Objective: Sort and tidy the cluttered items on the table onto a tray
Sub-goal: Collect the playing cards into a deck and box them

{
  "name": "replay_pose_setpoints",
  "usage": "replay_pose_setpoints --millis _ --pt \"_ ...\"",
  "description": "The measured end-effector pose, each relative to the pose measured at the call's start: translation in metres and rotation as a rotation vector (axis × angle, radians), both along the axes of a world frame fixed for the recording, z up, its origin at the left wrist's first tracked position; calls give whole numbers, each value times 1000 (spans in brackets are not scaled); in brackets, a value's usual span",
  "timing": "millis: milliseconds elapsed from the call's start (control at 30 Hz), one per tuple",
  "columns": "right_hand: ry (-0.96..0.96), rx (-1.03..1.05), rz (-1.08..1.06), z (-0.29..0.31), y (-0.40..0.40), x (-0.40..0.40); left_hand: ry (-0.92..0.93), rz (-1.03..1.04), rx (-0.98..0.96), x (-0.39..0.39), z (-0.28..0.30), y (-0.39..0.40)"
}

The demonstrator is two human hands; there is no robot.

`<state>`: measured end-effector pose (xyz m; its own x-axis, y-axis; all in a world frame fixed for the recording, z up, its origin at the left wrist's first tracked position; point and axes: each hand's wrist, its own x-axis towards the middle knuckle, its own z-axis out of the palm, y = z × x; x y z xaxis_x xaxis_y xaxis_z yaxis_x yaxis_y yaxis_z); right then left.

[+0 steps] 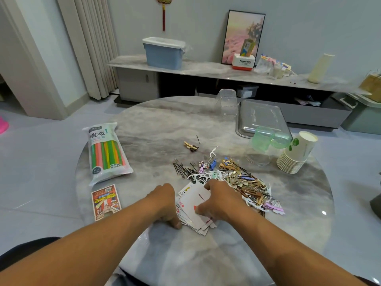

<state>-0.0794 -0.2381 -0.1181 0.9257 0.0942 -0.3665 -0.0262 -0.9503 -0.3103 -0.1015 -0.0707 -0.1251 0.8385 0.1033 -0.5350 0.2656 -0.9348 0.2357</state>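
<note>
Playing cards (193,211) lie in a loose, fanned stack at the lower middle of the frame, on the round marble table (144,124), and I have both hands on them. My left hand (165,203) is curled against the stack's left edge, its fingers bent down at the cards' side with the thumb near the table. My right hand (222,200) covers the stack's right side, fingers curled over the top cards and the thumb pressing on a card face.

Just right of the cards, touching them, spreads a tangled heap of hair clips (243,182), white floss picks and black bobby pins (182,169). A metal tray (247,131) sits at the upper right of the table, with green plastic cups (265,139) at its near edge and a tilted stack of paper cups (296,155) beside them. At the left lie a bag of coloured straws (107,153) and a card box (106,202).
</note>
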Motion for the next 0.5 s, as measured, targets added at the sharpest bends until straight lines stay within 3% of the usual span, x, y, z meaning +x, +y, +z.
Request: replay_pose_setpoints --millis 100,333,500 --pt "-58 -47 27 -2 2 -5 -54 7 -6 -3 -1 1" --pt "-71 -21 43 -2 0 -9 -112 60 -288 -9 -8 9" --pt "-51 -10 68 -7 8 -15 -114 3 -287 -11 -8 10"
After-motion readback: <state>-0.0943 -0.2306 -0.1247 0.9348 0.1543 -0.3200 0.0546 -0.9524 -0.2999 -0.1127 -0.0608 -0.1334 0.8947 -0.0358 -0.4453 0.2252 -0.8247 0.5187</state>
